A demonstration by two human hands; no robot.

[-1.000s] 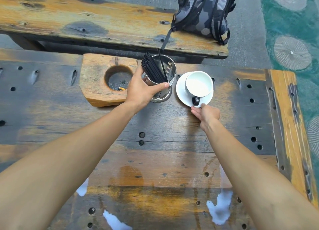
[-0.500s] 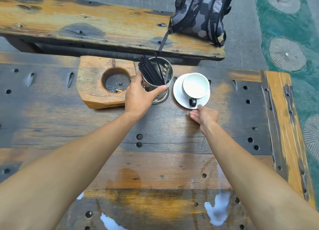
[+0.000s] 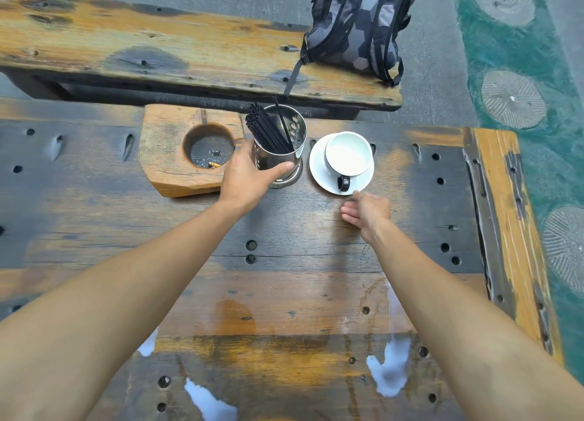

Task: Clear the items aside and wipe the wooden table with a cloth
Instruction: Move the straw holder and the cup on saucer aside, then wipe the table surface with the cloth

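A steel holder with several black straws stands at the far side of the worn wooden table. My left hand is wrapped around its near side. To its right sits a white cup with a black handle on a white saucer. My right hand lies just in front of the saucer, fingers loosely spread, one fingertip at the rim and nothing in the hand. No cloth is in view.
A wooden block ashtray with a cigarette butt sits left of the holder. Behind the table runs a wooden bench with a grey patterned backpack on it. Bright wet-looking patches show near me. The table's right edge borders green flooring.
My right hand has let go of the saucer's near rim and drawn back slightly. The left hand has stayed on the straw holder. The cup and holder sit a little farther back.
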